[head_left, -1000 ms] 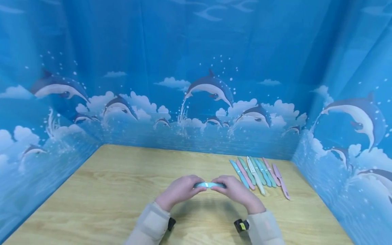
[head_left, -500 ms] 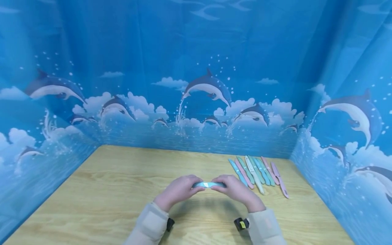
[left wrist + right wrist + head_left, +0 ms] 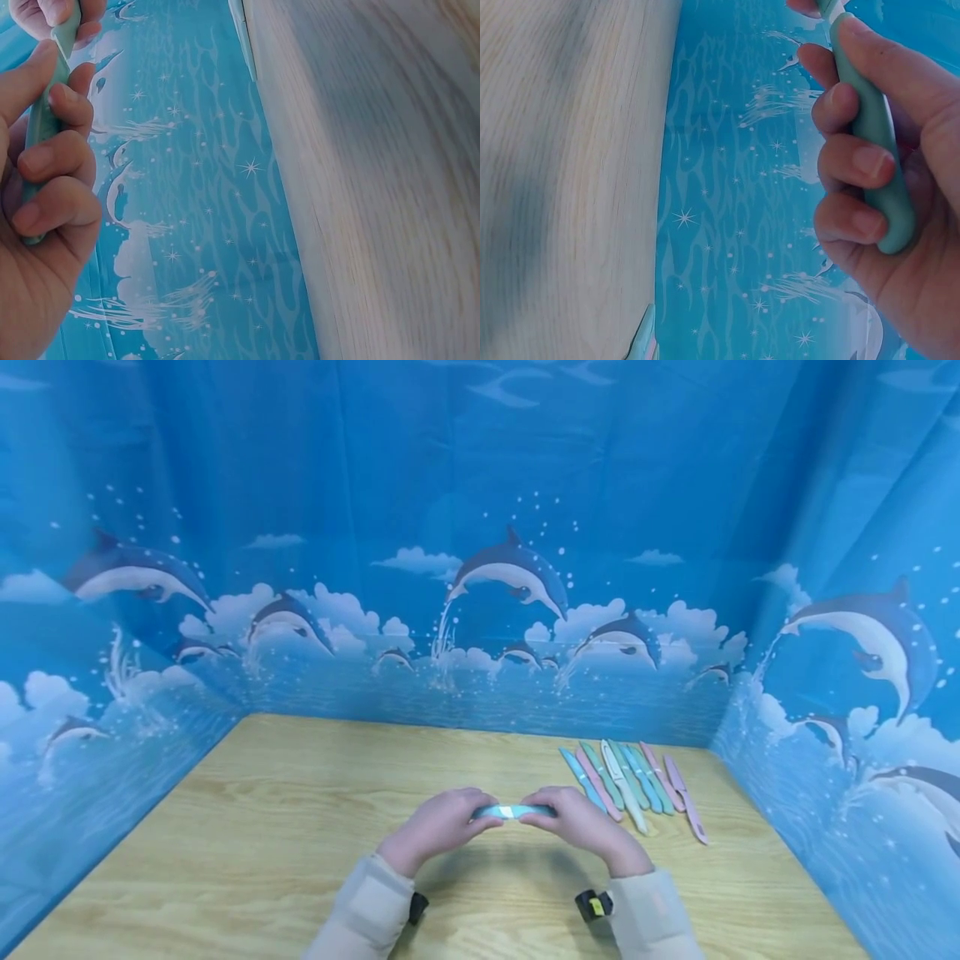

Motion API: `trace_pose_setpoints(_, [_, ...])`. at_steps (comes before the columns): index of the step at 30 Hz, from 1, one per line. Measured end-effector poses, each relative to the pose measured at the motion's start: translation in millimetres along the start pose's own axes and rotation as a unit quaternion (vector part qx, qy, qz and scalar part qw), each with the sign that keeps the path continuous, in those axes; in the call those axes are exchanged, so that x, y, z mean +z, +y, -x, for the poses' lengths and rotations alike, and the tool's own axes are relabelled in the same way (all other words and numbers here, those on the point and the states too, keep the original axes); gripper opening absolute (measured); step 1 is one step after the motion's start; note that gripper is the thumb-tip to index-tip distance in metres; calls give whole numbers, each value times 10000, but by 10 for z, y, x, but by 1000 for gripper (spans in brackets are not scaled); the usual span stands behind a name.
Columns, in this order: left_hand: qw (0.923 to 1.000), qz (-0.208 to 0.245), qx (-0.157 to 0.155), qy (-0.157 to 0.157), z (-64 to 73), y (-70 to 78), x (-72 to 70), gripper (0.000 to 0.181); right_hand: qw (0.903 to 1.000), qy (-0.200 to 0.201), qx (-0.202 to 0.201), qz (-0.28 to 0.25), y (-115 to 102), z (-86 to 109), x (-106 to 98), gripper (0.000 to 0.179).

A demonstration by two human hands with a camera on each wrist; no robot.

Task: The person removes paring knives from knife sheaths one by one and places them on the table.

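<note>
Both hands hold one small teal-green paring knife level above the table, its length running from one hand to the other. My right hand wraps its fingers round the rounded handle, with the thumb laid along it. My left hand grips the other end, a green blade cover, fingers curled and thumb on top. A short whitish strip shows between the two hands. The rest of the blade is hidden.
Several knives in pastel blue, pink, green and white lie side by side at the table's back right. A pink knife is rightmost. The wooden table meets a blue dolphin-print curtain on three sides.
The head view has shifted slightly. Both hands keep the same hold on the knife, almost still over the table.
</note>
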State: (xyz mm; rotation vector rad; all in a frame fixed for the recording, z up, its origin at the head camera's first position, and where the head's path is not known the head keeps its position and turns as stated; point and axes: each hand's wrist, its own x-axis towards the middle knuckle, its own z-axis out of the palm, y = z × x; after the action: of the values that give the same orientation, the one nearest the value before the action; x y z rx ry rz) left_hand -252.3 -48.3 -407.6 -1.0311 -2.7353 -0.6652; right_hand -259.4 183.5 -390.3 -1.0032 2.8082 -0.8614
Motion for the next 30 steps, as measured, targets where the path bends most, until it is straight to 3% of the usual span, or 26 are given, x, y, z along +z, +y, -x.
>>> trace_pose_setpoints(30, [9996, -189, -126, 138, -2, 15, -8, 29, 9998, -12, 115, -167, 37, 22, -37, 25])
